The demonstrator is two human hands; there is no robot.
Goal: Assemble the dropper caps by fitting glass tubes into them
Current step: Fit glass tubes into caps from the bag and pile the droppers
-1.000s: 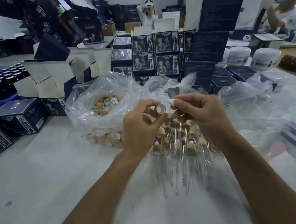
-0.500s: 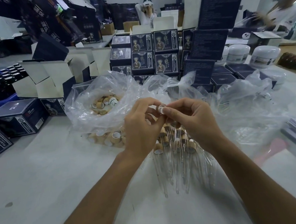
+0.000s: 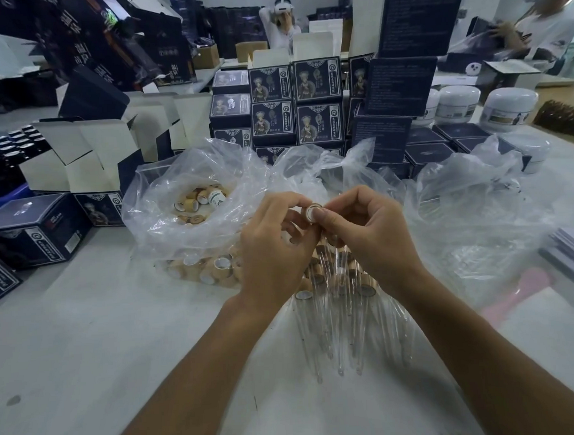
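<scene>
Above table (image 3: 87, 361) | both hands pinch one cap (image 3: 312, 212) — tube hidden, thumb-covered

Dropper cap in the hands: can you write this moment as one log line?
step: fitting cap | left hand: pinches dropper cap | right hand: presses thumb on cap's open end | finished droppers: piled below hands | spare caps: plastic bag

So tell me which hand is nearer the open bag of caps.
Left. The left hand sits right beside the bag, at its right edge; the right hand is farther right, beyond the left.
</scene>
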